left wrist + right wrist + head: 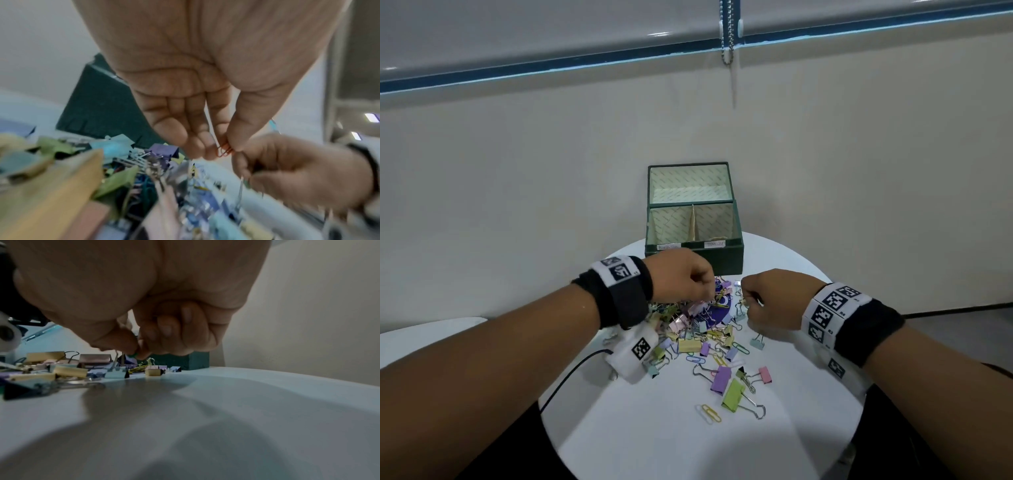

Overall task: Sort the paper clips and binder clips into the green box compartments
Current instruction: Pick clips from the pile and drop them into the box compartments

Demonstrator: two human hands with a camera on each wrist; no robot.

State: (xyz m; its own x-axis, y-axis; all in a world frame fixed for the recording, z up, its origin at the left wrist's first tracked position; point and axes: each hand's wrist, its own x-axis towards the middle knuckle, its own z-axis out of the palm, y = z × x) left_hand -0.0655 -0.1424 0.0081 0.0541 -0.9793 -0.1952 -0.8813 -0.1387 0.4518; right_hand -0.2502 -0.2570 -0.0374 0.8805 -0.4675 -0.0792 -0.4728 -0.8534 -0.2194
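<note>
The left hand [681, 274] hovers over the far left side of the heap of clips [698, 335], just in front of the green box [693, 219]. In the left wrist view its thumb and forefinger pinch an orange paper clip [224, 150], while the other fingers [174, 129] lie loosely curled beside it. A black wristband [619, 291] with white printed tags wraps the wrist, and a black cable [575, 373] runs from under it across the round white table [654, 438].

The heap lies in the middle of the table between the two hands: pastel binder clips in yellow, pink, purple, green and blue, mixed with thin wire paper clips, on top of a purple sheet [717, 310]. A purple binder clip [719, 378] and a green binder clip [732, 394] sit apart at the near edge, with a yellow paper clip [711, 413] closer to the person.

The green box stands at the far edge of the table, its lid raised against the wall. A divider splits it into two compartments, each with a small white label; I cannot read the labels or tell what lies inside.

The right hand [770, 294] is low at the right edge of the heap, fingers curled. In the right wrist view its thumb and forefinger pinch something small and green [133, 354]; I cannot tell which kind of clip it is.
</note>
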